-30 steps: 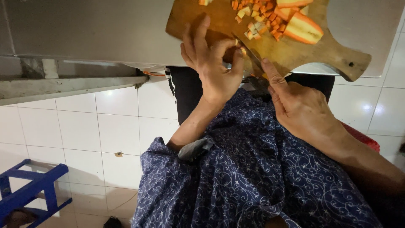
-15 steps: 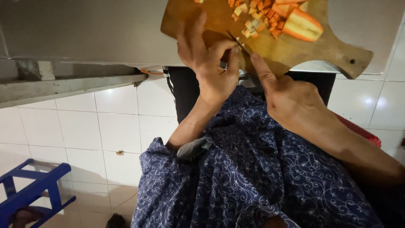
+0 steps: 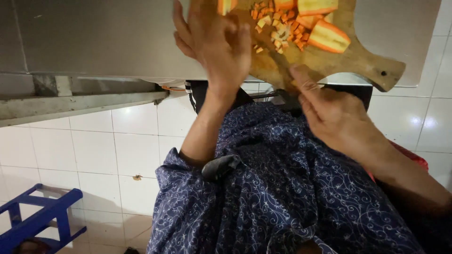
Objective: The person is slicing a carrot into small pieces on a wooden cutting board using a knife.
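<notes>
A wooden cutting board [image 3: 362,61] with a handle lies on a steel counter [image 3: 103,42]. On it are diced carrot [image 3: 278,28] and larger carrot chunks [image 3: 329,36]. My left hand [image 3: 214,44] lies flat on the board's left part with the fingers spread, and a carrot piece [image 3: 226,5] shows at its fingertips by the frame's top edge. My right hand [image 3: 329,115] is at the board's near edge, closed around a dark knife handle [image 3: 285,99]. The blade is hard to make out among the dice.
A steel shelf ledge [image 3: 80,106] runs under the counter, above a white tiled wall [image 3: 94,150]. A blue stool or rack [image 3: 37,221] stands at the bottom left. My blue patterned garment [image 3: 282,202] fills the lower middle. Something red [image 3: 414,157] shows at the right.
My left hand has slid away from the diced carrot toward the board's left part and flattened out. The right hand with the knife has drawn back toward the board's near edge.
</notes>
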